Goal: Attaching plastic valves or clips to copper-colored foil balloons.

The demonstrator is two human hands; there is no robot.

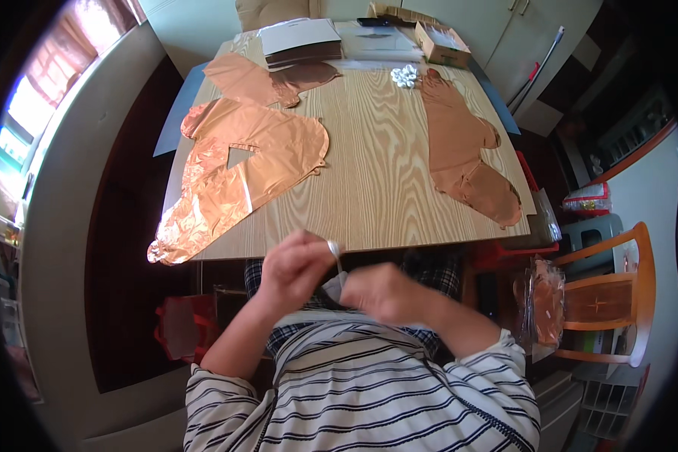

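Note:
Just off the table's near edge, over my lap, both hands are raised close together. My left hand (297, 269) is closed on one end of a thin white ribbon (340, 264), which makes a small loop at its fingertips. The ribbon runs down toward my right hand (383, 292), which is closed and slightly blurred. On the left of the table lies a flat copper-coloured foil balloon (275, 143) with a triangular opening. A duller foil balloon (241, 79) lies beyond it, and another foil balloon (463, 143) lies along the right side.
A bundle of white curled ribbon (404, 76) sits at the far right of the wooden table (369, 188). Behind are a stack of white and dark sheets (301, 41), clear plastic packs (380, 44) and a cardboard box (442, 44). A wooden chair (603, 301) stands right, a red bag (188, 328) left.

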